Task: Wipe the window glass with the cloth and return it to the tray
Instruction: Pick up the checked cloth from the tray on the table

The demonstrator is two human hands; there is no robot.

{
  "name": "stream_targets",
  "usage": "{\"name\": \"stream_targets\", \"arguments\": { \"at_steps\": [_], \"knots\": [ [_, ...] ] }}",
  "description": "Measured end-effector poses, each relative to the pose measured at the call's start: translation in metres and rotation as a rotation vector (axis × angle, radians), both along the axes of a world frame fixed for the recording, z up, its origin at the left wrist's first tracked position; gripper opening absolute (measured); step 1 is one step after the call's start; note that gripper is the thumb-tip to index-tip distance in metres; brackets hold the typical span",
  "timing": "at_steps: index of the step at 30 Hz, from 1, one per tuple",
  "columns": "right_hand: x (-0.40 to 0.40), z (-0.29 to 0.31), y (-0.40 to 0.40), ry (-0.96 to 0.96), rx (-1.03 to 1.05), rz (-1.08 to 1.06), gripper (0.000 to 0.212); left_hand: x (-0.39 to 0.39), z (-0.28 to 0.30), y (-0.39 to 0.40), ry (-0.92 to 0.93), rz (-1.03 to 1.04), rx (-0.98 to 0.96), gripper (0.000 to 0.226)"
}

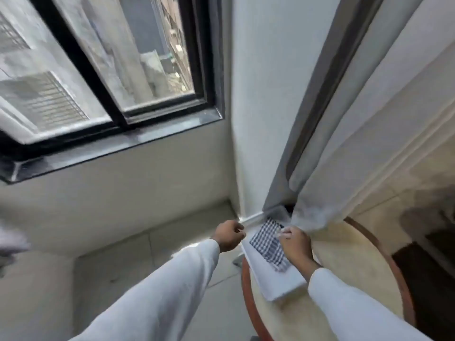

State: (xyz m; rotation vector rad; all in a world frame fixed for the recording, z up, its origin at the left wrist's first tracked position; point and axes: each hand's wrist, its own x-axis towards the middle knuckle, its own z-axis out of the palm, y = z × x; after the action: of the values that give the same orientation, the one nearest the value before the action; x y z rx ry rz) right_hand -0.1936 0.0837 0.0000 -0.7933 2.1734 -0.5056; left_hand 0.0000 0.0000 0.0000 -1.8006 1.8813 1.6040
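A black-and-white checked cloth (267,243) lies flat in a white tray (283,285) on a round table. My right hand (294,244) rests on the cloth's right side, fingers curled over its far edge; whether it grips the cloth I cannot tell. My left hand (229,235) hovers just left of the tray, loosely curled, holding nothing. The window glass (138,52), in a black frame, is up at the far left, well away from both hands.
The round table (344,254) has a reddish-brown rim and a pale top. Grey curtains (344,119) hang down to the table's far edge, touching the tray's corner. A dark window sill (118,146) runs below the glass. Pale tiled floor (123,254) lies left of the table.
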Motion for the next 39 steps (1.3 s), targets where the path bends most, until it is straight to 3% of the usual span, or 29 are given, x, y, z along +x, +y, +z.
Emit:
{"name": "stream_targets", "arguments": {
  "at_steps": [2, 5, 11, 13, 15, 17, 19, 22, 26, 32, 39],
  "knots": [
    [-0.01, -0.044, 0.0, -0.034, 0.081, -0.049, 0.023, -0.024, -0.04, -0.004, 0.02, 0.034, 0.046, 0.045],
    [-0.017, -0.105, -0.002, -0.075, 0.183, -0.15, 0.076, -0.051, -0.09, -0.015, 0.056, 0.027, 0.191, 0.051],
    [-0.034, -0.192, -0.001, 0.002, 0.323, -0.231, 0.097, -0.1, -0.161, -0.036, -0.079, -0.001, 0.057, 0.075],
    [-0.033, -0.207, -0.007, 0.066, 0.305, -0.205, 0.094, -0.108, -0.179, -0.038, -0.09, 0.003, 0.05, 0.078],
    [-0.031, -0.217, -0.016, 0.052, 0.225, -0.213, 0.072, -0.115, -0.189, -0.038, -0.117, -0.02, 0.051, 0.07],
    [-0.026, -0.216, -0.027, -0.024, 0.152, -0.202, 0.038, -0.119, -0.192, -0.039, -0.121, -0.093, 0.052, 0.046],
    [-0.018, -0.203, -0.036, -0.072, 0.075, -0.202, 0.025, -0.116, -0.185, -0.043, -0.058, -0.109, 0.06, 0.023],
    [-0.001, -0.165, -0.055, -0.186, -0.018, -0.224, 0.023, -0.098, -0.151, -0.057, 0.021, -0.051, 0.01, 0.024],
    [0.023, -0.078, -0.092, -0.277, -0.067, -0.096, 0.031, -0.067, -0.064, -0.085, 0.078, 0.033, -0.139, 0.049],
    [0.071, 0.112, -0.147, -0.21, -0.207, 0.223, 0.039, 0.005, 0.118, -0.113, 0.145, 0.298, -0.367, 0.049],
    [0.163, 0.358, -0.184, -0.153, -0.62, 0.47, 0.058, 0.106, 0.369, -0.13, 0.318, 0.571, -0.563, 0.046]
  ]
}}
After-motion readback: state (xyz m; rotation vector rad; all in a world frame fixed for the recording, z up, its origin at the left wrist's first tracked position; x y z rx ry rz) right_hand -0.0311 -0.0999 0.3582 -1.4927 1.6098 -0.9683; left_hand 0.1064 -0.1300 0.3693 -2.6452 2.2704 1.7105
